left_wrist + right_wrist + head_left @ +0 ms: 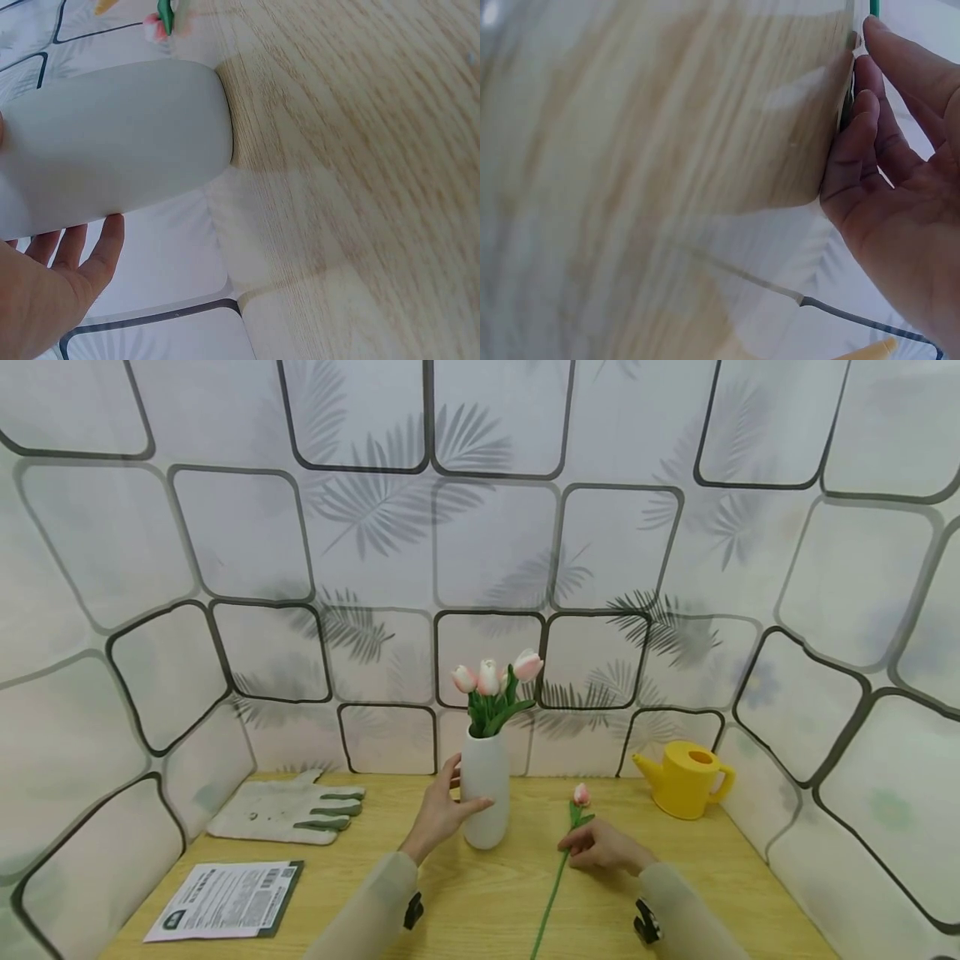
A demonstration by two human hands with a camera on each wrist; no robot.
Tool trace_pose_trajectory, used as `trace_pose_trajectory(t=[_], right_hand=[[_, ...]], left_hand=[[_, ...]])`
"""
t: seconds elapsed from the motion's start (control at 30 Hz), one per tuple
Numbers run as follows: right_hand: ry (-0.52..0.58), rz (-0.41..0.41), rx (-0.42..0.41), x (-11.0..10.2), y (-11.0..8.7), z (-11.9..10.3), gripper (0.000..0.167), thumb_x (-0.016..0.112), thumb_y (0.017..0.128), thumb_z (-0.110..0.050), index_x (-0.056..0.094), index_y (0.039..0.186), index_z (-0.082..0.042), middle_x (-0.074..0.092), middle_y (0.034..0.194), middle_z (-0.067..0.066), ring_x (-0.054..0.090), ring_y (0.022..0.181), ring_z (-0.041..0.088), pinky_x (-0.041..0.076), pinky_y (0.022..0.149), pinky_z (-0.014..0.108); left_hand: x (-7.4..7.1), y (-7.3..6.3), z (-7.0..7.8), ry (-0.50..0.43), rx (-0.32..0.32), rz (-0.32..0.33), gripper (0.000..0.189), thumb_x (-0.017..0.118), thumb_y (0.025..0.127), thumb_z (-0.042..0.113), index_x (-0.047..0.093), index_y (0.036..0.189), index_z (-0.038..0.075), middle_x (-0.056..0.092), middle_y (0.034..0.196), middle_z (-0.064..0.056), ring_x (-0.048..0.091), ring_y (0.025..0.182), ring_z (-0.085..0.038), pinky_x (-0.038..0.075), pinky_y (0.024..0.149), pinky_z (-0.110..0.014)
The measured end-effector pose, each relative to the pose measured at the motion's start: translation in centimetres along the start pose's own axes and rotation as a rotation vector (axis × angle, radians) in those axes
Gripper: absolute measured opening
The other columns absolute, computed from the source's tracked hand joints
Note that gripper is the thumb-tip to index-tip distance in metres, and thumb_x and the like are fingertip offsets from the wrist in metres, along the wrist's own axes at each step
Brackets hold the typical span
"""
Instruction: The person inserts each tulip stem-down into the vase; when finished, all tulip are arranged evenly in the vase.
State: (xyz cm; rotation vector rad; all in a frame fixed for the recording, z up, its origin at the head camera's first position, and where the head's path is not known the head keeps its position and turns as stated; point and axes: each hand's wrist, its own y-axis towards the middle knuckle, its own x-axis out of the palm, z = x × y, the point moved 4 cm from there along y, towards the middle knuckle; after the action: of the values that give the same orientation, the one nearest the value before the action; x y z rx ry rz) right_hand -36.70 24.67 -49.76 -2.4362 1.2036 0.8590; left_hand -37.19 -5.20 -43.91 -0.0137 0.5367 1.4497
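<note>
A white vase (487,789) stands upright on the wooden table, with several pink-and-white tulips (488,678) and their green leaves rising from its mouth. My left hand (441,810) grips the vase from its left side, thumb across the front. In the left wrist view the fingertips touch the vase's smooth wall (120,142). To the right of the vase, a single tulip (556,885) lies with its bloom toward the back and its long stem toward me. My right hand (606,847) pinches its stem just below the leaves, low over the table. The right wrist view shows little of the stem.
A yellow watering can (686,781) stands at the back right. White and grey-green gloves (281,810) lie at the back left, with a printed packet (225,900) nearer me. Patterned cloth walls (390,660) enclose the table (465,914) at the back and sides.
</note>
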Motion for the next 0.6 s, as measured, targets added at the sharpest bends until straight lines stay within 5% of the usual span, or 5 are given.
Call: trace_pose_trajectory(t=[0.33, 0.6], right_hand=[[-0.050, 0.069, 0.076, 0.21, 0.07, 0.03, 0.016, 0.071, 0.090, -0.014, 0.075, 0.099, -0.002, 0.074, 0.089, 0.004, 0.053, 0.068, 0.003, 0.045, 0.059, 0.019], [-0.087, 0.192, 0.173, 0.09, -0.08, -0.05, 0.013, 0.076, 0.086, -0.022, 0.074, 0.084, -0.009, 0.068, 0.074, -0.003, 0.055, 0.066, 0.009, 0.047, 0.054, 0.022]], left_hand=[[0.00, 0.04, 0.00, 0.001, -0.006, 0.003, 0.092, 0.084, 0.077, 0.037, 0.033, 0.150, 0.016, 0.051, 0.140, -0.019, 0.053, 0.124, -0.038, 0.052, 0.092, -0.055], [-0.06, 0.01, 0.08, 0.000, -0.007, 0.000, 0.092, 0.084, 0.077, 0.037, 0.033, 0.151, 0.016, 0.050, 0.141, -0.019, 0.053, 0.125, -0.038, 0.052, 0.093, -0.055]])
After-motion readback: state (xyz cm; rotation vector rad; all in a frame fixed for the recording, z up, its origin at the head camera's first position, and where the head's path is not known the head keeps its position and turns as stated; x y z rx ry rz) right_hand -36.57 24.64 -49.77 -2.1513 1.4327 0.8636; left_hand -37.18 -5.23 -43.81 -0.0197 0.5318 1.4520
